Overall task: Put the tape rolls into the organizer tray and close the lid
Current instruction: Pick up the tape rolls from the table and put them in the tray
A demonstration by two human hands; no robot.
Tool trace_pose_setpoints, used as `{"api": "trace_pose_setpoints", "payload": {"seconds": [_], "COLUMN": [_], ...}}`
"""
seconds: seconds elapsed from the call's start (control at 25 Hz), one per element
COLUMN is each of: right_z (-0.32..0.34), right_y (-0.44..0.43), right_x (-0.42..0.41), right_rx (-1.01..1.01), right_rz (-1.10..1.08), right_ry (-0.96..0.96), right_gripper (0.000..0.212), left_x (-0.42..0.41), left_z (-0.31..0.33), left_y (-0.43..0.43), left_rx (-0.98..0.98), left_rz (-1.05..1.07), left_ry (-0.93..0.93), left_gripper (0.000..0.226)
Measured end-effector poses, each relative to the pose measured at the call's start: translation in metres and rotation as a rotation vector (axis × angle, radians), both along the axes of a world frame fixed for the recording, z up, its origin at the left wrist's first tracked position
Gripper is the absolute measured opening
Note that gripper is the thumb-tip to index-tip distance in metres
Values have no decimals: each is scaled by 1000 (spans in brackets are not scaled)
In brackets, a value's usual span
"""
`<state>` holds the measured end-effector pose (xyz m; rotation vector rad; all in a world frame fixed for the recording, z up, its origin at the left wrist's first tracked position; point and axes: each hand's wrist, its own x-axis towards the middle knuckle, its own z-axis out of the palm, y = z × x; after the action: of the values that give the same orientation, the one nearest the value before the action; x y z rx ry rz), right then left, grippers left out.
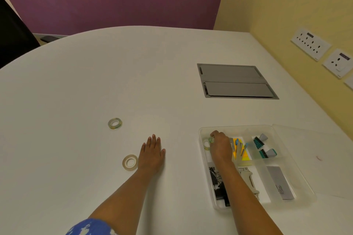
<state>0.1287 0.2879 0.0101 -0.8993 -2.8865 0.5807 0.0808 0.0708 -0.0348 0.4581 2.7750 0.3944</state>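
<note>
A clear plastic organizer tray (pixel 298 166) sits at the right of the white table, its clear lid (pixel 313 147) lying open to the right. My right hand (pixel 220 146) is inside the tray's far-left compartment, fingers pinched on a small greenish tape roll (pixel 211 139). Another tape roll (pixel 206 144) lies in that compartment just left of the hand. My left hand (pixel 151 153) rests flat on the table, fingers spread, holding nothing. A pale tape roll (pixel 130 162) lies just left of it. A greenish tape roll (pixel 115 123) lies farther away.
The tray holds black binder clips (pixel 217 183), a stapler (pixel 250 179), yellow sticky notes (pixel 245 155), teal items (pixel 262 147) and a grey card (pixel 279 182). A grey cable hatch (pixel 235 81) is set in the table beyond. Wall sockets (pixel 310 44) are at right.
</note>
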Motion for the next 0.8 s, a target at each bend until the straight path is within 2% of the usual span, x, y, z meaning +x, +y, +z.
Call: {"api": "trace_pose_setpoints", "payload": {"seconds": [0.12,0.28,0.36,0.48,0.56,0.68,0.8], "right_z": [15,33,34,28,19,14,5], "right_y": [-10,-40,-60,-93,-121,-145,-168], "right_x": [-6,-26,-40,-58,-78,-90,-109], "right_rx": [32,-19,-21,-26,-35,-14,3], "right_rz": [-8,87,156,261,354,458,572], "right_ry": [107,222,183,104,41,-8,-41], "right_gripper": [30,26,28,31,33,36,37], "left_x": [-6,-20,-25,-30,-40,-44,-48], "left_z": [5,9,9,7,0,-4,-15], "left_y": [-7,-29,-45,-71,-91,-108,-121], "left_rx": [24,41,38,0,-4,-1,22], "left_rz": [20,103,149,196,257,303,352], "left_ry": [102,211,241,235,261,261,246], "left_gripper": [58,92,87,58,47,49,68]}}
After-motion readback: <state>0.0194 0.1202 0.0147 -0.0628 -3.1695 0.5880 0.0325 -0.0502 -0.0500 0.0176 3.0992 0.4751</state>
